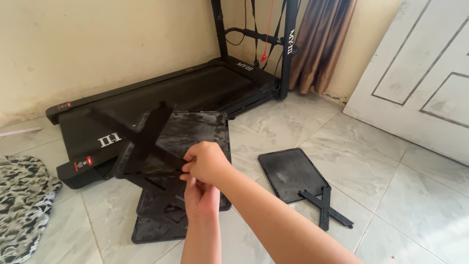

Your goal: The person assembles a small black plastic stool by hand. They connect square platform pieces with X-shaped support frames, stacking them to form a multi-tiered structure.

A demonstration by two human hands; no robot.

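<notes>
Around me the floor [391, 195] is pale grey marbled tile, glossy, with thin grout lines. A black treadmill [195, 90] lies along the cream wall [97, 44], its long belt deck matte and dusty, its uprights rising near a brown curtain [320, 44]; a red cord hangs from the frame. To my right stands a white panelled door [420, 78]. At the far left a crumpled black-and-white patterned cloth [22, 205] sits on the tile. Between me and the treadmill is a stack of flat black plastic trays [195, 129], rectangular with rounded corners and raised rims, their surfaces scuffed and filmed with grey dust. Another such tray [290, 173] lies apart on the floor to the right, with a thin black crossed brace [325, 205] resting on its near corner. My right hand [207, 161] is curled closed, fingers pinching the near end of a black crossed brace [146, 142] made of flat, stiff strips, held tilted above the stacked trays. My left hand [200, 198] sits just beneath the right one, fingers folded in toward the same end of the brace; my right hand hides its fingertips, so I cannot tell whether it is truly gripping. My right forearm crosses over the near edge of the stack.
</notes>
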